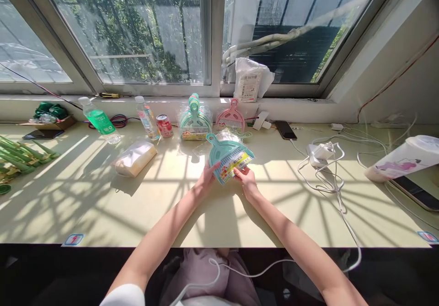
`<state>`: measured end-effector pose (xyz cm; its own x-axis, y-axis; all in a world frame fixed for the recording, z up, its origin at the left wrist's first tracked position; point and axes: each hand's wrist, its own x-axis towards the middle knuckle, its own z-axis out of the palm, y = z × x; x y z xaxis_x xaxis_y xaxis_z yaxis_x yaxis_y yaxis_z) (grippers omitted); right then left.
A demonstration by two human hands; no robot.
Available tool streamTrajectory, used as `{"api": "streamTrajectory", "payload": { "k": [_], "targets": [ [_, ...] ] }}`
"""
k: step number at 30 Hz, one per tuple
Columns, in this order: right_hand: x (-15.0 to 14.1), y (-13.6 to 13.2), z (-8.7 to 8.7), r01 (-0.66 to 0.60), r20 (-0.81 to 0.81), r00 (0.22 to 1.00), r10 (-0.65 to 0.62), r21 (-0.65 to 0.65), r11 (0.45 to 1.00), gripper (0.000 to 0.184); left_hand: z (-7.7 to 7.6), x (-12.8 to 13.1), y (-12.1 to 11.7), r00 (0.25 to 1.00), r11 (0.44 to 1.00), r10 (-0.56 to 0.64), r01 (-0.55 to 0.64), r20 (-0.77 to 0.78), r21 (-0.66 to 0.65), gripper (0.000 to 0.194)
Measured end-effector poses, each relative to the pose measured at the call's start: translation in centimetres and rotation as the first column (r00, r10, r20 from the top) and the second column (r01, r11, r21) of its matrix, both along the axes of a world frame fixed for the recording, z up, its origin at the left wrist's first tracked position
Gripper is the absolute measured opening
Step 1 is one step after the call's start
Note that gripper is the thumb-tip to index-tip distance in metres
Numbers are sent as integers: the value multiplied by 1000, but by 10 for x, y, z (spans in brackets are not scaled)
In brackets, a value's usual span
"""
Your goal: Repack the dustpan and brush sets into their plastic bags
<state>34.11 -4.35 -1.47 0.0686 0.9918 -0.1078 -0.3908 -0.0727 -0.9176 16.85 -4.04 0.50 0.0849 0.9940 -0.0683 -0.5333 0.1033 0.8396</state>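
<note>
A teal mini dustpan-and-brush set with a yellow printed label is tilted above the table in front of me, its handle pointing up and left. My left hand grips its lower left edge. At its lower right edge, by the label, the fingers of my right hand are closed on it. Just behind it are shiny clear wrapping and a further pale handle, partly hidden. Farther back, several teal dustpan sets stand stacked in clear film. Beside them is a pink dustpan set.
Left are a tissue pack, a green-labelled bottle, a clear bottle and a red can. Right are a phone, a power strip with tangled white cables and a tilted tumbler. A white package leans on the window.
</note>
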Motion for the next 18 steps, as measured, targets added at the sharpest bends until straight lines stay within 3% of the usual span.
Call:
{"api": "streamTrajectory", "payload": {
  "k": [6, 11, 14, 18],
  "targets": [
    [-5, 1, -7, 40, -33, 999, -41, -12, 999, 54, -6, 12, -8, 999, 999, 35, -35, 7, -3, 73],
    [-5, 4, -13, 61, -36, 997, -62, -10, 998, 51, -6, 17, -11, 997, 999, 40, -38, -60, 22, 67],
    [-6, 7, -16, 67, -62, 996, -69, -28, 997, 49, -4, 17, -9, 996, 993, 93, -93, 4, 70, 63],
    [-5, 8, -17, 100, -94, 990, -102, -30, 995, 48, -11, 24, -13, 998, 999, -39, 39, 41, 0, 61]
  ]
}}
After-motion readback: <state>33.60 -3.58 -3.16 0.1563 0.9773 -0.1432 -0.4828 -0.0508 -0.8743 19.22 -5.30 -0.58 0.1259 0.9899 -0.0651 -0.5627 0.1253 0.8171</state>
